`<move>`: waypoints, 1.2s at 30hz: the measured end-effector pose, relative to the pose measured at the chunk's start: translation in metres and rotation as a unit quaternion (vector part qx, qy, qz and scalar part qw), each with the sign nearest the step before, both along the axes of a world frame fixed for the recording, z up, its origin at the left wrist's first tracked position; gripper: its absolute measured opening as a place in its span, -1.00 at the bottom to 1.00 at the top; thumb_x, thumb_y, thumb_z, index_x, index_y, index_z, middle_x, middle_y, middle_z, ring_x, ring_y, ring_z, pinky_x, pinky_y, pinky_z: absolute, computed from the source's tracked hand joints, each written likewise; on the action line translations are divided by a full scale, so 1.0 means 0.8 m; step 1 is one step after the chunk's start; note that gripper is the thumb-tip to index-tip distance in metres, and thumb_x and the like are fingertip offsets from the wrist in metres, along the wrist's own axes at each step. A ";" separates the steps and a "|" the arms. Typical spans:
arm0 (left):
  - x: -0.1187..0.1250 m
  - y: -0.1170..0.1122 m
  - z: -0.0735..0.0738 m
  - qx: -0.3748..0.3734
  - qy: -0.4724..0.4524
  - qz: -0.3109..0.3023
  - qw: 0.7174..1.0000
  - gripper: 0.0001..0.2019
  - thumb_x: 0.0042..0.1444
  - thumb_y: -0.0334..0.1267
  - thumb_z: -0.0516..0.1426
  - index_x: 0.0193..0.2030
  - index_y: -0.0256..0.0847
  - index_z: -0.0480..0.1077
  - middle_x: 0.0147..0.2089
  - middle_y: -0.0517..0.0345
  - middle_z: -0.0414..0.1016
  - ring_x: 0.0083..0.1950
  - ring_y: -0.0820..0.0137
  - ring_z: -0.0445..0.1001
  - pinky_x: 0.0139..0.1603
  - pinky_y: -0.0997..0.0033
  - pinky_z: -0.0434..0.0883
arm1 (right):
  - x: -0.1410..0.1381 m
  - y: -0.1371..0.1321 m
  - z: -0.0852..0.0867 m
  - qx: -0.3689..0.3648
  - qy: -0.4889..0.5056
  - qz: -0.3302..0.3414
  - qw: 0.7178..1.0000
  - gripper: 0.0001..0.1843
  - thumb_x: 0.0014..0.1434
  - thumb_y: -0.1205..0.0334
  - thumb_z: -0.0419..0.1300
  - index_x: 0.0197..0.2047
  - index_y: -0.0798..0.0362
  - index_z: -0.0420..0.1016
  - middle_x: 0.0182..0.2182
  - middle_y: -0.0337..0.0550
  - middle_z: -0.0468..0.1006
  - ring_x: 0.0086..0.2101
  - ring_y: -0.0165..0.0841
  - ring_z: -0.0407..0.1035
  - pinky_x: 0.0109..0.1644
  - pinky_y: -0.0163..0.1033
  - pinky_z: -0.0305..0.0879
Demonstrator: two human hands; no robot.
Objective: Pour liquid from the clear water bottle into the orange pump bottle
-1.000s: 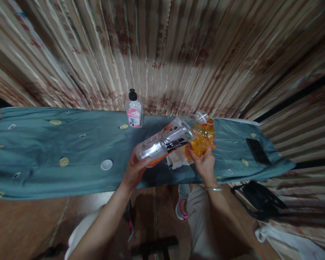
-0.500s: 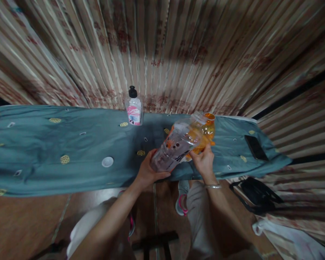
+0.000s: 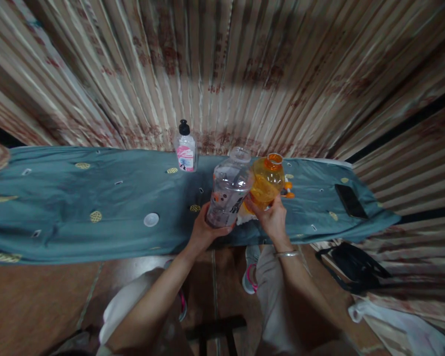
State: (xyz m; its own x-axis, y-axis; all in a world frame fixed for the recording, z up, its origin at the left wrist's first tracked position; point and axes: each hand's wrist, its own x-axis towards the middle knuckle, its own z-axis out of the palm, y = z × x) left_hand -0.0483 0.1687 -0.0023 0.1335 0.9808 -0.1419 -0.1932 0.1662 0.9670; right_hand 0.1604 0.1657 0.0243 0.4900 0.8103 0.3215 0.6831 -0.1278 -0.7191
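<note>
Silver bangle (image 3: 288, 253) on the right wrist, closest item above the table edge. Left hand (image 3: 203, 230) is wrapped round the lower part of the clear bottle (image 3: 226, 198), thumb across its near side, fingers mostly hidden behind. Right hand (image 3: 274, 220) pinches the lower body of the orange bottle (image 3: 265, 185) between thumb and fingers. Neither hand is spread.

Both bottles are over the middle of the teal tablecloth (image 3: 59, 198), side by side, tops leaning away and to the right. They overlap in view; can't tell if they touch, or if either base is resting.

Status: no cap on either mouth, so opening looks done. Neither bottle is released. No stream between them; fill levels unreadable through glare and tint, so can't call any transfer complete. Remaining, as I judge it: whatever the pair is held together for, plus letting go.

White cloth (image 3: 244, 216) pokes out below the bottles. White disc (image 3: 151, 219), maybe a lid, lies well left. Small orange piece (image 3: 288, 190) sits just right of the orange bottle. Phone (image 3: 351, 201) farther right. Squeeze bottle (image 3: 186, 155) stands upright at the back, black top on. Pleated curtain (image 3: 215, 74) behind.
</note>
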 end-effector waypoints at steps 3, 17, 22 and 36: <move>-0.012 0.012 -0.002 -0.006 0.054 0.029 0.998 -0.16 -0.50 -0.19 0.53 0.05 -0.19 0.40 0.01 0.01 0.60 0.08 0.07 0.56 0.19 0.00 0.43 | -0.004 0.002 -0.003 0.005 0.014 0.021 1.000 -0.25 -0.03 -0.34 0.33 0.04 0.06 0.43 -0.22 0.05 0.71 -0.25 -0.07 0.60 -0.22 -0.09 0.47; -0.043 0.056 -0.023 0.070 0.229 0.138 0.961 -0.30 -0.38 -0.10 0.49 -0.05 -0.12 0.35 -0.05 0.02 0.59 -0.03 0.08 0.57 0.01 0.13 0.44 | -0.034 0.007 0.000 -0.010 0.130 0.088 0.988 -0.22 -0.06 -0.24 0.40 0.11 0.07 0.44 -0.19 0.02 0.73 -0.20 -0.04 0.63 -0.15 -0.04 0.53; -0.049 0.066 -0.028 0.096 0.280 0.143 0.944 -0.30 -0.34 -0.08 0.46 -0.02 -0.14 0.34 -0.02 -0.06 0.58 0.00 0.03 0.58 0.01 0.15 0.45 | -0.030 0.010 -0.005 -0.003 0.140 0.102 0.985 -0.21 -0.03 -0.25 0.39 0.13 0.08 0.43 -0.18 0.01 0.74 -0.16 -0.04 0.63 -0.10 0.00 0.54; -0.056 0.057 -0.018 0.173 0.265 0.146 0.937 -0.41 -0.34 -0.20 0.48 -0.13 -0.15 0.38 -0.02 -0.06 0.49 0.17 -0.04 0.46 0.29 -0.07 0.35 | -0.009 0.014 -0.007 0.013 0.148 0.072 0.986 -0.18 -0.06 -0.30 0.40 0.10 0.11 0.46 -0.08 0.12 0.72 -0.09 -0.02 0.61 -0.03 0.03 0.54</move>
State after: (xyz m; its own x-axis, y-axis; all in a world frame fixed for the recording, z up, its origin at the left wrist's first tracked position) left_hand -0.0929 0.2143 -0.0166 -0.1481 0.9640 0.2209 0.3403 -0.1601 0.9266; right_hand 0.1534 0.1770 0.0188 0.4456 0.8718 0.2032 0.4520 -0.0231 -0.8917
